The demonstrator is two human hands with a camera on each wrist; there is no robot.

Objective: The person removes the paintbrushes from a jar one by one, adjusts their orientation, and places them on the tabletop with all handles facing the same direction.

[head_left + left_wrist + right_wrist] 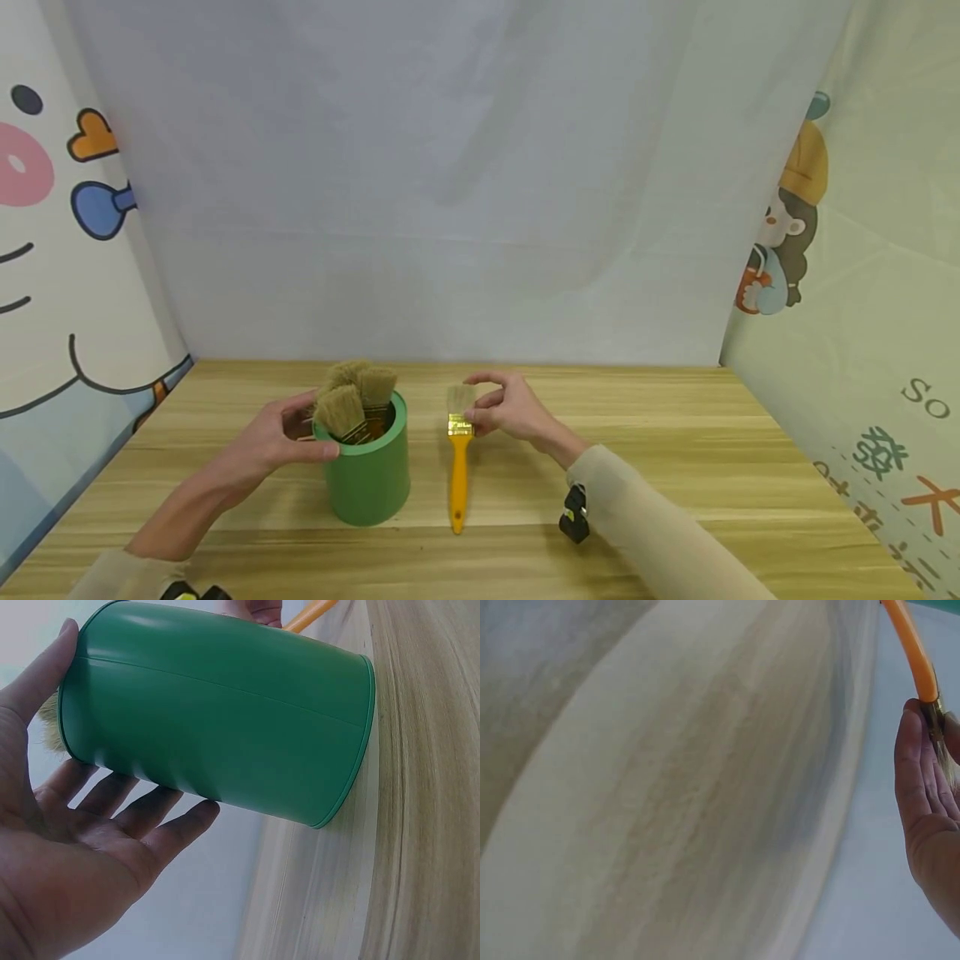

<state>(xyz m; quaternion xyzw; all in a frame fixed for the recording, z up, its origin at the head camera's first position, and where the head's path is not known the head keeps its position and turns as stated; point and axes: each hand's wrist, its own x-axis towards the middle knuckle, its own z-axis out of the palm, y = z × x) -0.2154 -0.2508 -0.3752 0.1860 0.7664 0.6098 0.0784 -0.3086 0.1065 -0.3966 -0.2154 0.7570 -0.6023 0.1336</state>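
Observation:
In the head view a green cylindrical container (367, 487) stands upright on the wooden table, holding several bristle-up paintbrushes (341, 412). My left hand (273, 442) spans its left side, thumb at the near rim and fingers round the far side; the left wrist view shows the thumb and fingertips against the green wall. To the right of the container is a single paintbrush (459, 475) with a yellow-orange handle, its bristles pointing away from me. My right hand (510, 410) pinches it at the metal band between thumb and fingers. Whether it touches the table is unclear.
The wooden table (660, 467) extends to both sides. A pale cloth (450, 183) hangs behind it. Printed cloths with cartoon figures flank it at left (45, 250) and right (862, 275). Each wrist wears a black band, such as the right band (575, 514).

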